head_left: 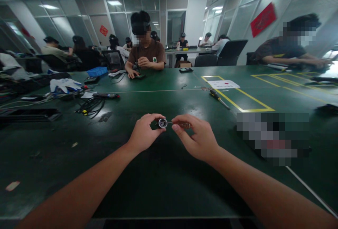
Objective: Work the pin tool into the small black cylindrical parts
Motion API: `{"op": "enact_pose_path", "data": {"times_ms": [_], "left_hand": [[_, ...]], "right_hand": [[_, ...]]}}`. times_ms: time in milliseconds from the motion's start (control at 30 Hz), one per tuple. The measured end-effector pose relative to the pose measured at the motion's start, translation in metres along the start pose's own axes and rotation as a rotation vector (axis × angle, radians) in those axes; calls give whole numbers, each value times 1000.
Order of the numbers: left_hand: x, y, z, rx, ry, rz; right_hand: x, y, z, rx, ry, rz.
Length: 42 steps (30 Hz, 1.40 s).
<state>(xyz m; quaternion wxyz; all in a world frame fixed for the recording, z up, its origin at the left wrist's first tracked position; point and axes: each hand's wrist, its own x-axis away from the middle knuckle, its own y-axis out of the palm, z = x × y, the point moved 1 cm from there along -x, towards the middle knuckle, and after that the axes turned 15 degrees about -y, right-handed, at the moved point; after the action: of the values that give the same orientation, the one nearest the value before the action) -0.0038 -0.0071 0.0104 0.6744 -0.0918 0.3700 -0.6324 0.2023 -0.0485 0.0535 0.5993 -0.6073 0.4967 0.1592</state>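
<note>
Between the thumb and fingers of my left hand [146, 132] is a small round part with a pale ring and a dark inside [162, 123], its open face turned towards me. My right hand [196, 135] grips a small screwdriver [185, 125] by its translucent brownish handle. The thin shaft points left and its tip meets the right side of the round part's rim; whether it sits in a screw there is too small to tell. Both hands are raised over the green table [163, 186], close together.
A yellow-black screwdriver [219, 98] lies ahead on the right, near a paper sheet [223, 84] and yellow tape outlines. To the left are coiled black cable [91, 107], white gloves [64, 85] and a blue bin [97, 71]. A co-worker [146, 51] sits opposite; a blurred-out object [266, 139] lies right.
</note>
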Motion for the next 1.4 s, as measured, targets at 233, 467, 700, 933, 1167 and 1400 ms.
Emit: {"op": "enact_pose_path", "data": {"times_ms": [233, 467, 700, 933, 1167, 1400], "left_hand": [[0, 0, 0, 0, -5, -11], [0, 0, -2, 12, -4, -4], [0, -1, 1, 6, -12, -17], [0, -1, -1, -10, -13, -12], [0, -1, 1, -9, -14, -6], [-1, -1, 3, -6, -22, -7]], "right_hand": [[1, 1, 2, 4, 3, -20], [-1, -2, -2, 10, -8, 5], [1, 2, 3, -3, -18, -4], [1, 2, 3, 9, -33, 3], [0, 0, 1, 23, -36, 29], [0, 0, 3, 24, -22, 17]]}}
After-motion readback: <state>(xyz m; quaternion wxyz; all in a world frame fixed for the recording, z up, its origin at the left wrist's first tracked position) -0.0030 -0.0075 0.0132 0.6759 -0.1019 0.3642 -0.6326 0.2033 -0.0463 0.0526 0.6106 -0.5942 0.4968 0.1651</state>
